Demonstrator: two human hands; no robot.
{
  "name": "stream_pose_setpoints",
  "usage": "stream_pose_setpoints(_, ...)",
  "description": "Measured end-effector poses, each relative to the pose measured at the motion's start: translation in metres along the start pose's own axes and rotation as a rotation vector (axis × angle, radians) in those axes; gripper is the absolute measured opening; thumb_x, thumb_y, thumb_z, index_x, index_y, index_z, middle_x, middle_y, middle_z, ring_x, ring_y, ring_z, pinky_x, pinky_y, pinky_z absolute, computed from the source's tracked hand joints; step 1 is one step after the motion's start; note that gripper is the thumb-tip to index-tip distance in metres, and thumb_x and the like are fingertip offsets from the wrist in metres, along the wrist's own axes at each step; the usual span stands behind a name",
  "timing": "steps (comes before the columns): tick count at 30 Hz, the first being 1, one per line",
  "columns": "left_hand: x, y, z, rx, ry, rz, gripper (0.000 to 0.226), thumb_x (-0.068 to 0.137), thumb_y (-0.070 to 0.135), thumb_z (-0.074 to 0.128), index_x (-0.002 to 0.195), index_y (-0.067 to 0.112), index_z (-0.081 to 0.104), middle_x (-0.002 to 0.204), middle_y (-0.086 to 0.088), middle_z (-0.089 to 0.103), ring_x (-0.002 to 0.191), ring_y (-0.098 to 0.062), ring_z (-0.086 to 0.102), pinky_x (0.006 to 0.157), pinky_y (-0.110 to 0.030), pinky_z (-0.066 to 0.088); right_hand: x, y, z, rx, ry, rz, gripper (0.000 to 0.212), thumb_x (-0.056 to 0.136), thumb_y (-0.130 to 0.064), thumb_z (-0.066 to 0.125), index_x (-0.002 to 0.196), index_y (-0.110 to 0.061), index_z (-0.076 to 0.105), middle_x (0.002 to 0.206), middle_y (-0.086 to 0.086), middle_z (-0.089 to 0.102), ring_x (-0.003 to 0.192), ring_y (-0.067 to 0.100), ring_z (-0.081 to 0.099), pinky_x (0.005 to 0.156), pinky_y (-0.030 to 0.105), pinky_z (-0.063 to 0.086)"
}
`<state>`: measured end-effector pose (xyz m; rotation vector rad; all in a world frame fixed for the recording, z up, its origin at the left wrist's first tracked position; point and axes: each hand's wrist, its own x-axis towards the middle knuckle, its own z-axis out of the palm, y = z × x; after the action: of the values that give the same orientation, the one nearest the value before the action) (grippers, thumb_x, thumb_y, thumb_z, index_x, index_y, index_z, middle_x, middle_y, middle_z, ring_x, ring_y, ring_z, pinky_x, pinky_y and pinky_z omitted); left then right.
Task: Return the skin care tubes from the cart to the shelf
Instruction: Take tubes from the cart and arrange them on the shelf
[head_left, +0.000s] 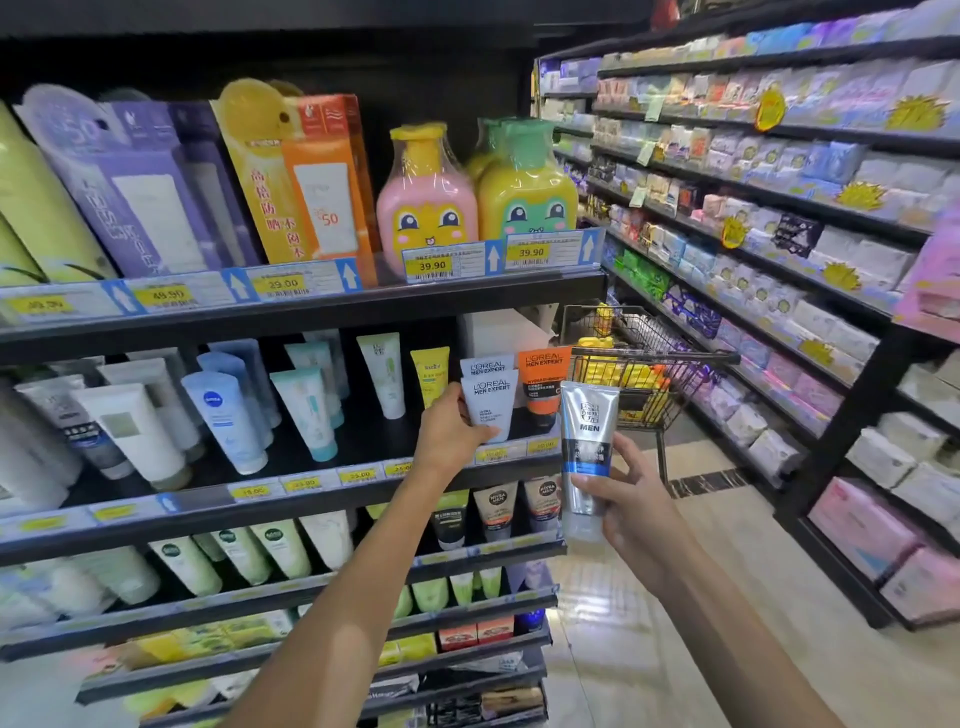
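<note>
My left hand (451, 427) grips a pale grey L'Oreal Men Expert tube (491, 401) at the right end of the middle shelf (291, 498), standing cap-down in front of a second identical tube. An orange L'Oreal tube (543, 382) stands just to its right. My right hand (626, 499) holds a silver and blue tube marked MEN (587, 457) upright in the air, right of the shelf end. The black wire cart (649, 369) stands behind it in the aisle with yellow items inside.
The middle shelf holds several white, blue and green tubes to the left. Above it sit boxed sunscreens and pink and yellow cartoon bottles (426, 208). Lower shelves carry more tubes. A long shelf unit (779, 260) of packaged goods lines the right side of the aisle.
</note>
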<state>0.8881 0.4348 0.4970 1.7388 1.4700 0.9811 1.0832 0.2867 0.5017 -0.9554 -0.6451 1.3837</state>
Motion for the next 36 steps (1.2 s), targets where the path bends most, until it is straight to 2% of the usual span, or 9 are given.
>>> stream_pose_setpoints(5,-0.002,0.005,-0.003,0.055,-0.035,-0.022,0.057,0.076,0.010,0.088,0.122,0.013,0.054,0.121,-0.005,0.069,0.111,-0.020,0.067,0.083,-0.025,0.055,0.003,0.002,-0.003,-0.034,-0.021,0.020,0.070,0.080,0.017,0.070,0.137,-0.021,0.056,0.125,0.024,0.069,0.113,0.037,0.071,0.076,0.033,0.062)
stream_pose_setpoints(9,-0.014,0.007,-0.011,0.149,-0.026,0.000,0.053,0.082,0.021,0.084,0.126,0.015,0.054,0.125,-0.004,0.066,0.111,-0.019,0.064,0.090,-0.034,0.056,0.002,0.003,-0.002,-0.079,-0.012,0.010,0.067,0.081,0.017,0.070,0.135,-0.022,0.057,0.122,0.023,0.071,0.111,0.040,0.071,0.078,0.040,0.061)
stream_pose_setpoints(12,-0.028,0.005,-0.027,0.317,0.026,0.065,0.054,0.090,0.036,0.075,0.136,0.018,0.053,0.131,-0.003,0.063,0.118,-0.020,0.062,0.096,-0.044,0.055,0.002,0.004,0.003,-0.122,-0.025,-0.006,0.069,0.081,0.014,0.073,0.136,-0.024,0.056,0.122,0.018,0.072,0.107,0.036,0.073,0.083,0.043,0.060)
stream_pose_setpoints(18,-0.070,-0.009,-0.078,0.499,0.086,0.075,0.053,0.099,0.048,0.058,0.143,0.019,0.052,0.140,-0.003,0.056,0.126,-0.023,0.056,0.100,-0.045,0.052,0.004,0.009,0.035,-0.252,-0.096,-0.051,0.066,0.079,0.004,0.080,0.129,-0.034,0.060,0.116,0.009,0.076,0.109,0.036,0.072,0.097,0.059,0.055)
stream_pose_setpoints(22,-0.102,-0.031,-0.126,0.602,0.101,0.035,0.056,0.100,0.053,0.052,0.144,0.018,0.053,0.143,-0.003,0.055,0.131,-0.022,0.053,0.102,-0.042,0.050,-0.004,0.021,0.077,-0.299,-0.165,-0.073,0.067,0.072,-0.004,0.087,0.118,-0.044,0.060,0.112,0.002,0.078,0.111,0.036,0.070,0.099,0.060,0.053)
stream_pose_setpoints(27,-0.144,-0.063,-0.190,0.616,0.173,-0.044,0.054,0.100,0.055,0.051,0.139,0.018,0.056,0.138,-0.003,0.058,0.122,-0.024,0.059,0.096,-0.043,0.053,-0.018,0.051,0.137,-0.342,-0.275,-0.088,0.072,0.066,-0.011,0.088,0.128,-0.031,0.058,0.113,0.005,0.078,0.109,0.033,0.072,0.101,0.061,0.052)
stream_pose_setpoints(30,-0.169,-0.088,-0.230,0.615,0.200,-0.058,0.053,0.100,0.054,0.051,0.140,0.020,0.056,0.137,-0.003,0.060,0.124,-0.023,0.056,0.097,-0.038,0.051,-0.025,0.077,0.179,-0.341,-0.325,-0.089,0.067,0.073,-0.001,0.084,0.129,-0.028,0.058,0.113,0.008,0.078,0.109,0.035,0.072,0.101,0.060,0.052)
stream_pose_setpoints(34,-0.195,-0.130,-0.288,0.644,0.218,-0.090,0.053,0.101,0.057,0.047,0.137,0.020,0.057,0.135,0.001,0.058,0.124,-0.021,0.056,0.097,-0.039,0.051,-0.037,0.118,0.239,-0.357,-0.377,-0.074,0.066,0.075,-0.005,0.085,0.130,-0.029,0.057,0.112,0.008,0.078,0.110,0.034,0.071,0.084,0.044,0.052)
stream_pose_setpoints(36,-0.204,-0.152,-0.317,0.651,0.217,-0.094,0.055,0.101,0.057,0.046,0.138,0.018,0.057,0.134,-0.001,0.058,0.123,-0.022,0.057,0.097,-0.039,0.051,-0.043,0.141,0.270,-0.359,-0.369,-0.072,0.062,0.081,-0.001,0.081,0.130,-0.029,0.056,0.112,0.008,0.078,0.110,0.035,0.071,0.085,0.045,0.051)
